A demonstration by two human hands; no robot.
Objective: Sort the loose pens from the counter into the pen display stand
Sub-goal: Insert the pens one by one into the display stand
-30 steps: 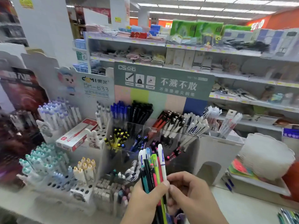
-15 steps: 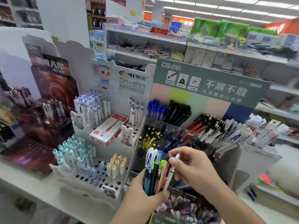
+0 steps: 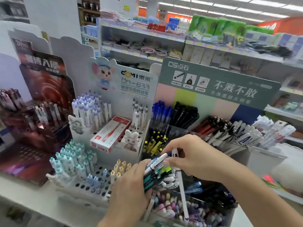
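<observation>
My left hand (image 3: 129, 185) grips a bundle of loose pens (image 3: 155, 172), white, blue, green and dark, tilted toward the right. My right hand (image 3: 190, 156) reaches over the bundle and pinches a white pen (image 3: 181, 184) whose long barrel hangs down and slightly right below the hand. Both hands hover in front of the clear acrylic pen display stand (image 3: 177, 128), whose compartments hold blue, black, yellow-black, red and white pens. Left of it stands a white perforated pen stand (image 3: 91, 179) with mint, lilac and yellow capped pens.
A red-and-white pen box (image 3: 111, 134) lies on the white stand's middle tier. A dark red pen display (image 3: 41, 115) stands at the left. Below my hands a clear bin (image 3: 180, 208) holds pastel erasers and pens. Store shelves with goods fill the background.
The view has shifted right and closer to the stands. The pen bundle has tipped from upright to tilted right, and my right hand has drawn a white pen out of it and lowered it.
</observation>
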